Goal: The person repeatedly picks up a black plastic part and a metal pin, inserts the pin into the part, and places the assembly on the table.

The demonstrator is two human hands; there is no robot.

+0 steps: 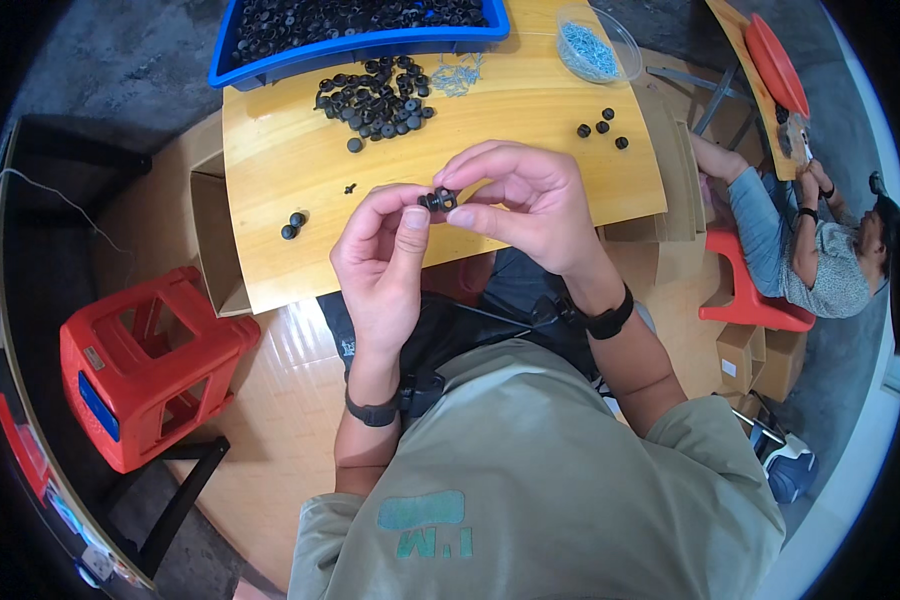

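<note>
Over the near half of the wooden table, both hands meet at a small black plastic part (438,201). My left hand (382,245) pinches its left end between thumb and forefinger. The thumb and fingertips of my right hand (528,205) close on its right end. Whether it is one piece or two pressed together, I cannot tell. A tiny black piece (350,188) lies just left of my left hand, and a couple of round black parts (292,226) rest near the table's left edge. Several similar black knobs (602,127) are spread out at the right.
A blue tray (360,46) full of black parts stands at the far edge. In front are a heap of black caps (375,100) and loose silvery screws (457,75). A clear bowl (625,50) holds more screws. A red stool (150,365) stands left; another person (830,250) sits right.
</note>
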